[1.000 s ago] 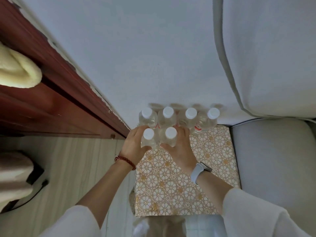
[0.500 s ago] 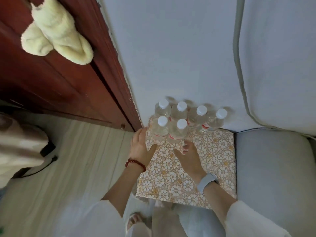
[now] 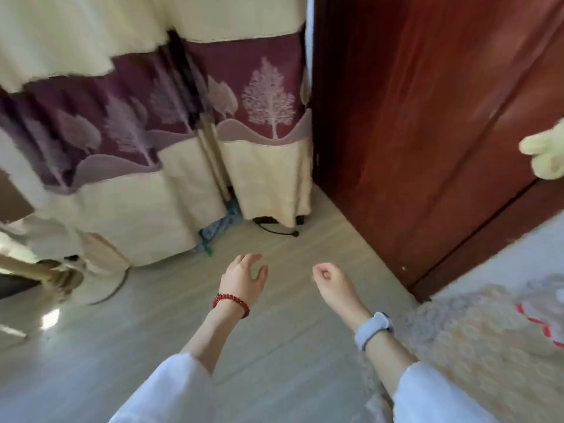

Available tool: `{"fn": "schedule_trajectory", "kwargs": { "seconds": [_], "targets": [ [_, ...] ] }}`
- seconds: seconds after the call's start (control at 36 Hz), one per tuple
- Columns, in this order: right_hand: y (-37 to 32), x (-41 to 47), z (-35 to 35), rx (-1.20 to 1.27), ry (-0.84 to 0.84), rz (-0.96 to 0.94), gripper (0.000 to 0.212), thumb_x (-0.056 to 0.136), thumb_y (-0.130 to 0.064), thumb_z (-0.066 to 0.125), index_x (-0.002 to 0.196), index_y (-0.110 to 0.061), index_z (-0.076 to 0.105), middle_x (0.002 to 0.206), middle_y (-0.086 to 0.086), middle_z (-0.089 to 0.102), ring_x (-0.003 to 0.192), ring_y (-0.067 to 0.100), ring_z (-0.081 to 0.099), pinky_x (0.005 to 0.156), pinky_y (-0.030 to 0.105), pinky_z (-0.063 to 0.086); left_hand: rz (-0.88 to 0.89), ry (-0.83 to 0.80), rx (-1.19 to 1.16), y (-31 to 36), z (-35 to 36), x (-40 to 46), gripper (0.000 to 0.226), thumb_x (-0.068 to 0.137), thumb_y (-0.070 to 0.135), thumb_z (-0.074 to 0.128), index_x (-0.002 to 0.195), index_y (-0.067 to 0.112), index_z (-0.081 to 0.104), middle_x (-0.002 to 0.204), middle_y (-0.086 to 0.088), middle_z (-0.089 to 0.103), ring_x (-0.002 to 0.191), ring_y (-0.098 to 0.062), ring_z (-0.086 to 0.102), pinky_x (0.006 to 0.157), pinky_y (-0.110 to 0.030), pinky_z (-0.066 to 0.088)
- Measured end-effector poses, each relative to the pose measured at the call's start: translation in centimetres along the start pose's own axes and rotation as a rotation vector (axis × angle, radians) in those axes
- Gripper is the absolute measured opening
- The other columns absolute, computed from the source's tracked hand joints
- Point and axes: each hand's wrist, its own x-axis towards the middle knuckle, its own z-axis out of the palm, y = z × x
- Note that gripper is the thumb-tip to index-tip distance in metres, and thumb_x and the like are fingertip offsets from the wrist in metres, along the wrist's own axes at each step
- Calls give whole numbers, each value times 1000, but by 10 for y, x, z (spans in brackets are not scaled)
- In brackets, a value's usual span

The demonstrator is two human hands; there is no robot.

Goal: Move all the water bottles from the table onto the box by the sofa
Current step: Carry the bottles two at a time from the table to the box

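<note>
The view has swung left, away from the box. My left hand (image 3: 244,277), with a red bead bracelet, hangs over the wooden floor with fingers spread and nothing in it. My right hand (image 3: 331,280), with a grey watch on the wrist, is loosely curled and holds nothing. The patterned box (image 3: 476,340) shows blurred at the lower right edge. On it, at the far right, are blurred bottles (image 3: 546,303) with red-and-white labels. Both hands are well left of the box.
A dark red wooden door (image 3: 427,123) fills the upper right, with a cream plush item (image 3: 546,154) hanging on it. A cream and maroon tree-patterned cloth (image 3: 183,123) drapes furniture ahead. A black cable (image 3: 274,230) and a bluish-grey mop head (image 3: 218,228) lie on the floor.
Both hands let go of the two front bottles and drew back from the box. The view turned left, from the box toward the draped furniture and floor.
</note>
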Motion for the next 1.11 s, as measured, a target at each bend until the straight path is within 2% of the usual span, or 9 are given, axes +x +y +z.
{"fn": "schedule_trajectory", "kwargs": {
  "seconds": [0.08,0.14,0.31,0.47,0.58,0.75,0.86,1.0,1.11],
  "targets": [
    [-78,-27,102,-51,-184,-128,14,91,-25,48,78,-29,53,94,7,68,92,26,64,81,32,46,-99,157,-20,-96,-92,-38,34,86,27,56,117,13,57,119,-9,59,112,-26,54,94,-40,44],
    [-126,-52,172,-85,-325,-217,17,91,-21,49,75,-26,54,91,10,66,90,30,63,84,38,48,-183,269,-41,-158,-148,-68,34,86,26,57,116,12,58,117,-8,60,110,-24,56,94,-36,44],
    [-231,-125,369,-245,-668,-493,23,92,-12,48,103,3,61,97,21,66,71,16,51,62,17,37,-484,550,-152,-315,-272,-169,31,87,23,57,113,8,60,112,-12,63,103,-24,58,89,-31,43],
    [-289,-184,533,-421,-964,-588,26,93,-21,45,104,-2,59,91,9,65,73,16,58,67,26,44,-744,727,-192,-429,-342,-255,27,86,25,58,107,9,63,109,-9,64,98,-22,61,83,-26,43],
    [-330,-217,645,-494,-1091,-682,26,93,-24,44,105,-6,58,94,8,67,75,18,60,60,24,45,-864,854,-176,-507,-400,-291,24,86,24,58,103,8,63,107,-9,66,96,-22,62,83,-26,43],
    [-407,-264,804,-543,-1274,-808,15,92,-25,44,94,-16,57,85,3,66,71,16,60,66,31,49,-1014,1036,-183,-620,-506,-324,22,86,24,58,102,10,63,107,-8,65,95,-19,62,80,-20,40],
    [-453,-300,899,-595,-1363,-897,19,90,-27,44,93,-16,58,85,4,67,79,23,65,70,35,51,-1073,1151,-205,-679,-565,-342,19,87,27,55,100,15,63,103,-1,64,90,-12,58,79,-22,40],
    [-474,-355,1005,-644,-1497,-933,14,91,-26,45,88,-19,56,83,1,66,75,20,64,66,31,48,-1168,1245,-235,-748,-596,-379,20,87,26,54,101,15,63,102,0,63,93,-13,59,81,-23,42],
    [-478,-392,1093,-703,-1583,-954,16,91,-26,44,95,-18,58,85,-1,66,74,17,64,66,28,47,-1275,1287,-270,-819,-613,-420,19,87,24,55,101,14,63,105,-3,65,94,-15,59,81,-23,42]
  ]
}}
